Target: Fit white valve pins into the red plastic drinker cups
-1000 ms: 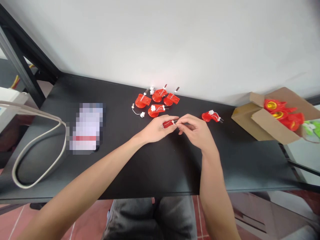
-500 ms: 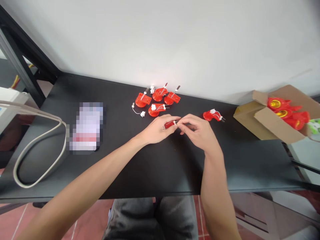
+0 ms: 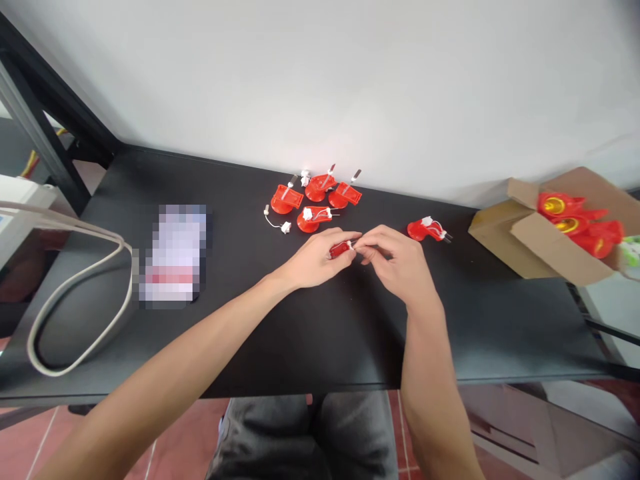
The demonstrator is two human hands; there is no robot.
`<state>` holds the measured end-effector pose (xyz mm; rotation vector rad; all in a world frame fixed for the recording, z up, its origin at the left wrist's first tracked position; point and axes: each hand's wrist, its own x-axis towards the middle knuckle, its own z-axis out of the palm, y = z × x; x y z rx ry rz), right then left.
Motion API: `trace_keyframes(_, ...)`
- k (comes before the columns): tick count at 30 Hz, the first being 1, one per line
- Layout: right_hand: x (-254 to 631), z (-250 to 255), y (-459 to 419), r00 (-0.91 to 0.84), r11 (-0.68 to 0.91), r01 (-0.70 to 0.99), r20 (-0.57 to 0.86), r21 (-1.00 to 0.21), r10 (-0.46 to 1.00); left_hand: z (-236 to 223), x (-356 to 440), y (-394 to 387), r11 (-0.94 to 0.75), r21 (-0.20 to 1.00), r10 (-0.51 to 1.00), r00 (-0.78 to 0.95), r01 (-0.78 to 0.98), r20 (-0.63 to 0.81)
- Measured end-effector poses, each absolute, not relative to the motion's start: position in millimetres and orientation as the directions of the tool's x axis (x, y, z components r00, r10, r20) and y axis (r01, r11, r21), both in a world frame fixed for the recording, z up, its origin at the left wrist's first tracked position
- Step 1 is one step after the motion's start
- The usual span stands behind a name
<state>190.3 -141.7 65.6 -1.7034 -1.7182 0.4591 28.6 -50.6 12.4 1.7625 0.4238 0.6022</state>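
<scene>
My left hand [image 3: 320, 259] is closed around a small red plastic part [image 3: 340, 250] with white wire and a white piece at its right end. The fingertips of my right hand [image 3: 393, 257] pinch together at that end; what lies between them is too small to make out. Behind my hands stand similar red parts: one with a white connector and thin prongs [image 3: 314, 218], and others with upright metal strips [image 3: 287, 198] [image 3: 320, 187] [image 3: 345, 195]. To the right of my right hand lies another red part with white wire and prongs [image 3: 425, 229].
A short white wire with a connector [image 3: 285, 227] lies left of the red parts. At the right, an open cardboard box [image 3: 505, 247] holds several red pieces with gold-coloured sockets [image 3: 567, 227]. A blurred-out phone-like device [image 3: 175, 253] and a looped pale cable [image 3: 80, 363] occupy the left side.
The fingers of my right hand have shifted slightly at the end of the red part. My left hand keeps its hold, and the things on the table stay where they were.
</scene>
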Motion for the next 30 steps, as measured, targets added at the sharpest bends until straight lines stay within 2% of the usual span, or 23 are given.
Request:
trace_keyframes(9, 188, 64, -141, 0.115, 0.061, 0.716, 0.204, -0.695, 0.972, 13, 28, -50, -0.231, 0.973, 0.568, 0.808, -0.022, 0.153)
trace_keyframes(20, 188, 56, -136, 0.146, 0.095, 0.698, 0.271, -0.71, 0.951, 12, 27, -46, -0.111, 0.993, 0.586, 0.804, -0.043, 0.101)
trace_keyframes(30, 194, 55, -135, 0.192, 0.039, 0.595, 0.189, -0.803, 0.963, 17, 27, -47, -0.128, 0.992, 0.61, 0.789, 0.003, 0.077)
